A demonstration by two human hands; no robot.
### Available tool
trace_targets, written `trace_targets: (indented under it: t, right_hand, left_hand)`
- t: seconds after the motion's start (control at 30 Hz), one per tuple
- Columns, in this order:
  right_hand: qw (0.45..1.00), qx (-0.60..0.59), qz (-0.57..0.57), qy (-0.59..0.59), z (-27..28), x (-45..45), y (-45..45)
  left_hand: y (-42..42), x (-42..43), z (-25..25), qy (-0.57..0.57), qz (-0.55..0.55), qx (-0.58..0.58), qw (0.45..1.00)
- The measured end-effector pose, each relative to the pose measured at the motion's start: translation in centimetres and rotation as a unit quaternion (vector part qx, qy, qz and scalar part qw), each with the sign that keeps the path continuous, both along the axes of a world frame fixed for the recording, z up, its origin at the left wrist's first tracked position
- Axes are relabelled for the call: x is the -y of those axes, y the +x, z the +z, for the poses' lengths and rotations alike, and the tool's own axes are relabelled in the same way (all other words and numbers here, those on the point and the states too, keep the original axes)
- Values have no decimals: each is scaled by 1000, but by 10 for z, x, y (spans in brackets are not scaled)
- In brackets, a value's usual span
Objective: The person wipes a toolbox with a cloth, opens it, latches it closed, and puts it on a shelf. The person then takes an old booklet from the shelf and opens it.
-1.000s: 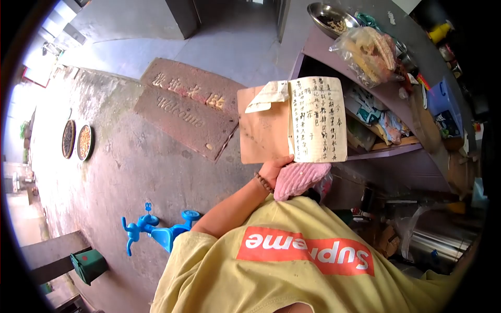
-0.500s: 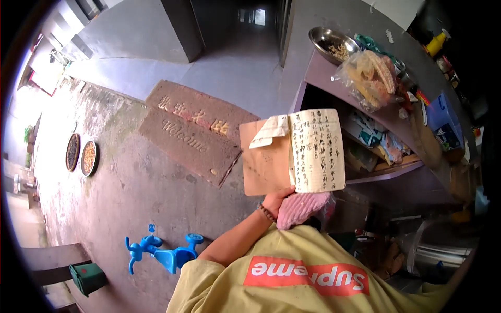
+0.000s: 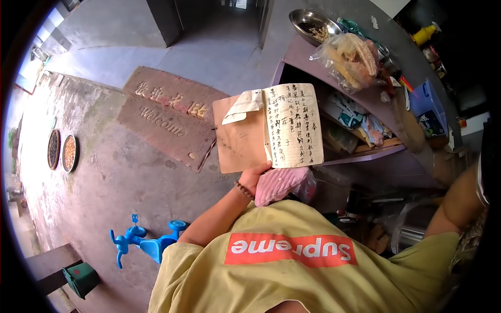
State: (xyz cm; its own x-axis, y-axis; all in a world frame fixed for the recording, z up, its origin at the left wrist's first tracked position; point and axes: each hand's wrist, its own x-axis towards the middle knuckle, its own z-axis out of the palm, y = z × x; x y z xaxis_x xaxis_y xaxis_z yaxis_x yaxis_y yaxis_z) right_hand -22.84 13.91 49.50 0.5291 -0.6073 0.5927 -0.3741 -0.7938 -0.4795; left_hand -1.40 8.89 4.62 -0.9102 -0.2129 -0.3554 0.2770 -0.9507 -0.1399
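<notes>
My left hand (image 3: 255,177), with a beaded bracelet at the wrist, grips an open notebook (image 3: 242,140) by its lower edge near the spine. Handwritten vertical characters fill the right page (image 3: 295,125); a folded, torn piece of paper (image 3: 243,107) lies over the brown left side. Just below the notebook, against my left hand, is a pink ribbed, cloth-like thing (image 3: 280,186); whether the hand holds it too, I cannot tell. My right forearm (image 3: 457,206) shows at the right edge, bent upward, and its hand is out of sight.
A cabinet (image 3: 376,163) on the right bears a metal bowl (image 3: 298,18) and a plastic bag of food (image 3: 350,60). A blue container (image 3: 427,107) stands there too. On the floor are a welcome mat (image 3: 164,117), a blue ride-on toy (image 3: 151,245), a green bin (image 3: 82,280) and two trays (image 3: 70,153).
The view has shifted, so the notebook and the surroundings sit further left and higher. My right forearm has come into view at the right edge. My left hand keeps its hold on the notebook.
</notes>
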Motion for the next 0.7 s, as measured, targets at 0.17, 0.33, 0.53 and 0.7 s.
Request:
trace_targets:
  t: [0.17, 0.33, 0.53, 0.7]
  right_hand:
    - [937, 134, -252, 201, -148, 34, -16]
    - [816, 258, -325, 403, -269, 10, -27]
    - [818, 153, -417, 364, -364, -17, -14]
    - [829, 127, -401, 369, -388, -27, -4]
  left_hand:
    - [-1, 2, 5, -14, 1, 55, 998]
    - [-2, 4, 10, -32, 7, 97, 995]
    - [-2, 4, -6, -22, 11, 78, 997]
    - [-2, 4, -2, -36, -2, 88, 995]
